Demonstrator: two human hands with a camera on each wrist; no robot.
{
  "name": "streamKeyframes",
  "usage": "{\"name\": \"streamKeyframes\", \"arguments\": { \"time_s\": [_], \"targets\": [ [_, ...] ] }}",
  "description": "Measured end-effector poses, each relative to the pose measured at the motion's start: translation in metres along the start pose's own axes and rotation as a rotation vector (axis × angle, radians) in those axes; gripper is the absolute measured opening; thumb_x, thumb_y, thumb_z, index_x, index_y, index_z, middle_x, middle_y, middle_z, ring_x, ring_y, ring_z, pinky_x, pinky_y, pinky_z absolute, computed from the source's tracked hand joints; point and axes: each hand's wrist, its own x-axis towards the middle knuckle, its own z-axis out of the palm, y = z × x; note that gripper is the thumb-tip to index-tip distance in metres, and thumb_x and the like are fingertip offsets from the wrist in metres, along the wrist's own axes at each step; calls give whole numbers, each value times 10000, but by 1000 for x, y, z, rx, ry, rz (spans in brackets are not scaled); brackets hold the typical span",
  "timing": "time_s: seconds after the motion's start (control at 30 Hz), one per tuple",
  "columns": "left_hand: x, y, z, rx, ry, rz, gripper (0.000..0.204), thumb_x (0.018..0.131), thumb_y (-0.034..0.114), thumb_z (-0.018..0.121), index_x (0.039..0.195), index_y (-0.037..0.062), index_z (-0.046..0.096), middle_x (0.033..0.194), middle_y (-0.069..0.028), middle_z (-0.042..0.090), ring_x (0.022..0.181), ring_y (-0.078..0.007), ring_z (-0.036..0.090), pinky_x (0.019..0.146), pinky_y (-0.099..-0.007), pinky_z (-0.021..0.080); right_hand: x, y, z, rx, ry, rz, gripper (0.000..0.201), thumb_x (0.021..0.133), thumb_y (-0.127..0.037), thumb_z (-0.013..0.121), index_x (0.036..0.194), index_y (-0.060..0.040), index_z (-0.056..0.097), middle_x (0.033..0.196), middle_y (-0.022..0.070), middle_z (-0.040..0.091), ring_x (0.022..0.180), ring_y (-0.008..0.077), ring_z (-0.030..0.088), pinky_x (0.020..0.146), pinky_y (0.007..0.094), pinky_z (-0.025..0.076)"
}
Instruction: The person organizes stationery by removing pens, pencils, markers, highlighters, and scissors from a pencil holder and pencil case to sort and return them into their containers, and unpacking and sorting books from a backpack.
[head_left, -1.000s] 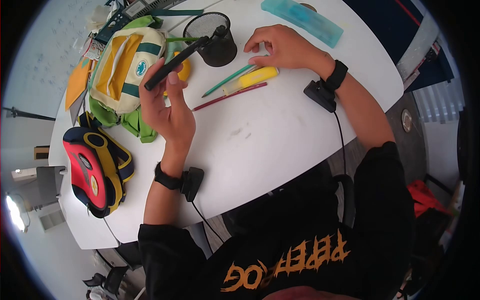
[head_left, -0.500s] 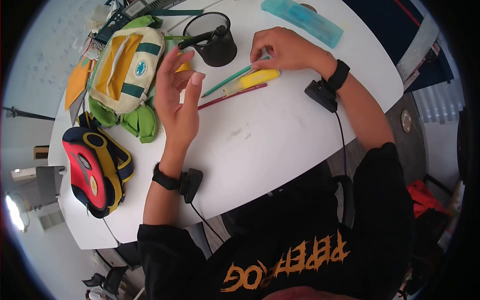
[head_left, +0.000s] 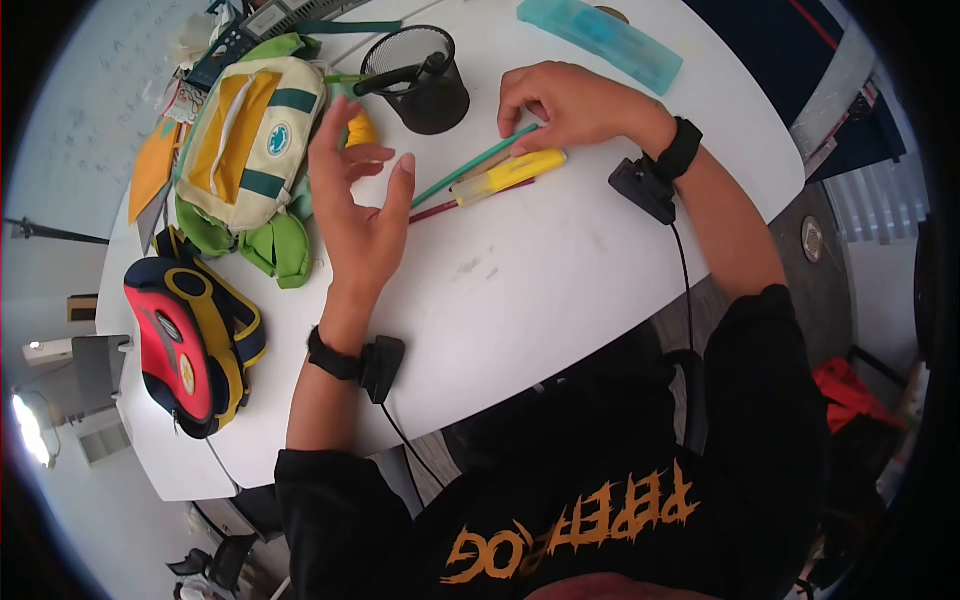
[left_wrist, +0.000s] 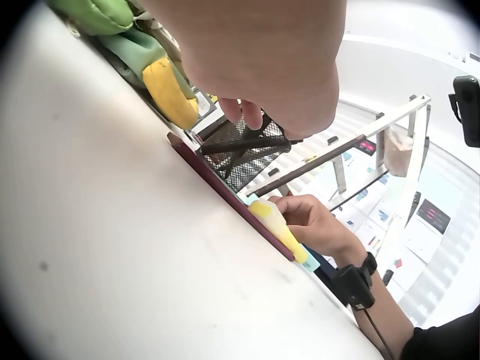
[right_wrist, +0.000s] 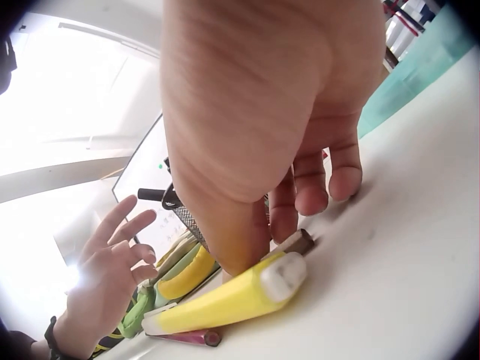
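Note:
My left hand (head_left: pixel 360 215) is raised beside the black mesh pen cup (head_left: pixel 440 105), fingers spread and holding nothing. A black marker (head_left: pixel 400 77) leans across the cup's rim. Farther right, the thumb and index finger of my right hand (head_left: pixel 585 105) pinch a teal pencil (head_left: pixel 462 166) near its upper end. Against the thumb lies a yellow highlighter (head_left: pixel 515 175), with a brown pencil (right_wrist: pixel 298 241) showing between it and the fingers in the right wrist view. A maroon pencil (left_wrist: pixel 229 196) lies on the white table, partly covered by the highlighter in the head view.
Left of the cup sits a cream and green backpack-shaped bag (head_left: pixel 235 150), with a yellow piece (head_left: pixel 360 128) beside it. A red and navy case (head_left: pixel 185 345) lies nearer the table's left edge. At the back right is a translucent blue pencil case (head_left: pixel 605 45).
My left hand has let go of the black marker, which now rests in the mesh cup. My right fingers have closed on the teal pencil, and the highlighter has shifted slightly right and turned.

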Motion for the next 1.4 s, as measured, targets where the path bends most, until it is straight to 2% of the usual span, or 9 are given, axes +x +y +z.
{"name": "streamKeyframes", "arguments": {
  "time_s": [0.2,0.3,0.37,0.5,0.67,0.87,0.93,1.17,1.4],
  "targets": [
    [1,2,0,103,-82,35,758,895,42,775,1585,60,463,1476,-169,550,1022,-182,664,896,-341,546,2,-4,-5,15,-13,-14,178,807,-92,870,928,-54,745,917,7,656,721,136,510,652,297,442],
    [-4,-2,1,126,-125,-1,666,902,57,776,1520,50,528,1387,-150,608,997,-191,652,899,-348,531,3,-13,-7,16,-107,115,217,795,-161,882,941,-62,756,875,39,718,815,189,630,735,324,516],
    [-4,-5,-1,126,-142,-7,605,907,66,776,1474,39,566,1325,-138,647,977,-194,646,900,-353,523,3,-11,-7,70,-79,54,184,801,-63,864,929,-43,733,840,-17,664,671,103,459,606,276,400],
    [-3,-14,0,146,-86,-48,404,956,107,760,1332,10,647,1132,-112,704,935,-199,638,873,-348,521,4,-6,-11,150,-2,-32,145,853,-75,848,948,-42,743,847,-36,666,665,90,458,601,263,401],
    [-4,-16,1,79,44,-83,304,995,157,745,1243,-7,680,1052,-107,706,916,-196,634,842,-343,523,3,20,-25,597,362,-127,181,1018,-191,730,1114,-39,747,900,14,724,669,56,562,598,211,450],
    [-8,-14,-2,79,-226,-171,205,947,171,787,1061,7,741,1004,-130,702,919,-242,649,855,-353,516,8,8,-34,993,825,-132,254,1075,-234,675,1183,-10,729,879,48,719,596,62,554,536,201,421],
    [-6,-13,2,102,-326,16,251,879,200,840,1040,24,763,1015,-133,700,953,-284,649,875,-388,511,8,3,-36,878,916,-156,288,1081,-237,669,1218,10,726,894,53,725,599,57,550,541,203,423],
    [-6,-1,-2,245,-466,104,433,789,218,918,1157,39,777,1098,-117,697,1055,-301,643,971,-403,505,11,-7,-20,669,742,-98,353,1089,-229,661,1314,39,707,967,49,743,656,45,570,561,200,434],
    [-6,-1,4,217,-449,98,394,776,192,913,1098,35,748,1065,-112,695,1033,-298,648,950,-406,511,11,-22,-19,804,463,-164,524,1118,-265,591,1559,5,508,1358,113,702,838,93,662,659,220,514]
  ]
}}
